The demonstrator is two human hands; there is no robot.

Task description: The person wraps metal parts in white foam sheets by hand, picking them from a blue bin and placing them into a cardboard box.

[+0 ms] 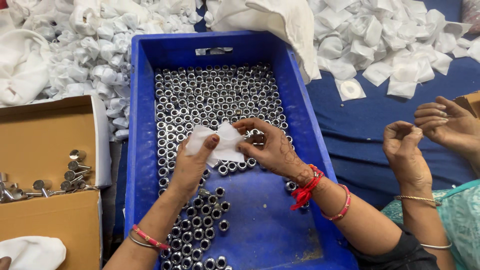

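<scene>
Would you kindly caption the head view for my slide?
Both hands, left hand and right hand, hold a white pouch over a blue crate of metal rings.

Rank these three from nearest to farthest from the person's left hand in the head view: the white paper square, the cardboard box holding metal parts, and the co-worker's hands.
Measured from the left hand:
1. White paper square: pinched in that hand, over the blue crate.
2. Cardboard box: beyond the crate's left wall.
3. Co-worker's hands: far right, over the blue cloth.
</scene>
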